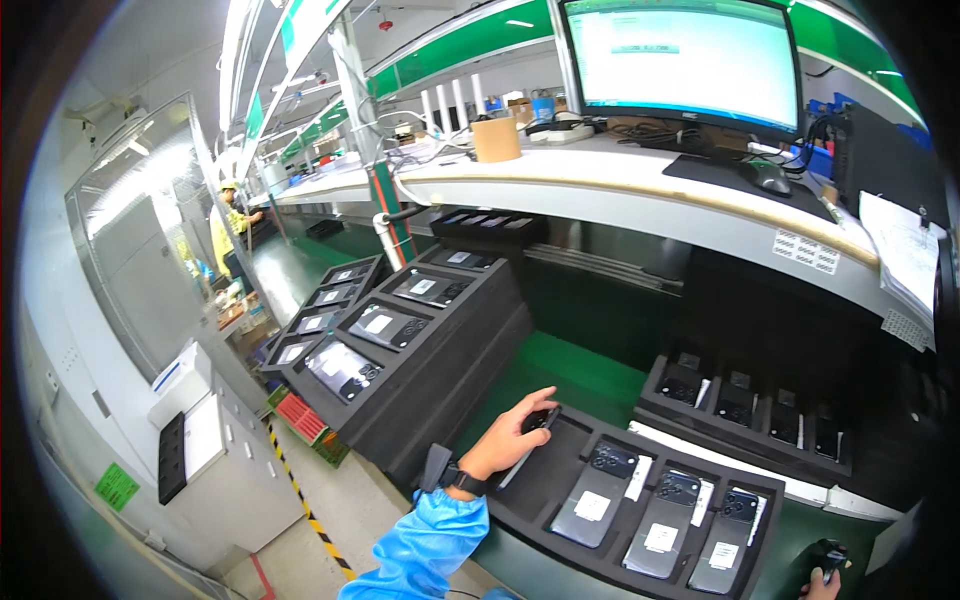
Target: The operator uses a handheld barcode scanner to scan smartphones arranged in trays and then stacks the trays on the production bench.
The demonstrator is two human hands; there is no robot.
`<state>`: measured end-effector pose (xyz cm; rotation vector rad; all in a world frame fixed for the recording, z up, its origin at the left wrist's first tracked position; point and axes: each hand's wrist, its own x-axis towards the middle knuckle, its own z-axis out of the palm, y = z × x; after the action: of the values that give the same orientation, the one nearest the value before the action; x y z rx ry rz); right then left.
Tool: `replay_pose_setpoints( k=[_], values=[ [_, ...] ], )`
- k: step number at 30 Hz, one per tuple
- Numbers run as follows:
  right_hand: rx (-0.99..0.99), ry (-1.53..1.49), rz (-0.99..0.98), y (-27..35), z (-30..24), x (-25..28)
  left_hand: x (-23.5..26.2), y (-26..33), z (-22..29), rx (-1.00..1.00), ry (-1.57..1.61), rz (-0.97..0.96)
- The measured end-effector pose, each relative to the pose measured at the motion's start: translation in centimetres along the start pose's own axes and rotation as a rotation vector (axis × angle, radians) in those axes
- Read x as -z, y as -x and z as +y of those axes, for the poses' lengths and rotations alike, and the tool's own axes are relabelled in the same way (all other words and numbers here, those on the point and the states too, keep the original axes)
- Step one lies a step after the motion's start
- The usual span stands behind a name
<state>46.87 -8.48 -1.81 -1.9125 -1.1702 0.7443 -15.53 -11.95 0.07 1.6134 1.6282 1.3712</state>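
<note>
The one view comes from my head, looking down and forward over the green desk [590, 375] from close above. My left hand [510, 440] enters from the lower edge, near the lens, on a black foam tray [560, 500]. The monitor [685, 60] stands farther ahead, up top. Straight edges curve toward the round dark rim.

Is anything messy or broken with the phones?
Nothing looks broken or spilled. The grey phones lie neatly in the black foam tray; only its leftmost slot differs, where the left hand holds a phone half out.
</note>
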Motion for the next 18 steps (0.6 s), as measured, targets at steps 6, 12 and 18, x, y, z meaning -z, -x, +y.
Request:
replay_pose_setpoints(
  k=[6,12,18],
  values=[
    [-0.034,0.003,0.018,0.11,-0.35,-0.26,0.24,0.16,0.11,0.063,0.003,-0.021],
    [-0.029,0.009,0.029,0.01,0.09,-0.06,0.06,0.07,-0.02,0.061,-0.005,-0.018],
    [-0.01,-0.051,0.005,-0.13,0.24,-0.25,0.12,0.1,0.08,0.072,0.017,-0.011]
  ],
)
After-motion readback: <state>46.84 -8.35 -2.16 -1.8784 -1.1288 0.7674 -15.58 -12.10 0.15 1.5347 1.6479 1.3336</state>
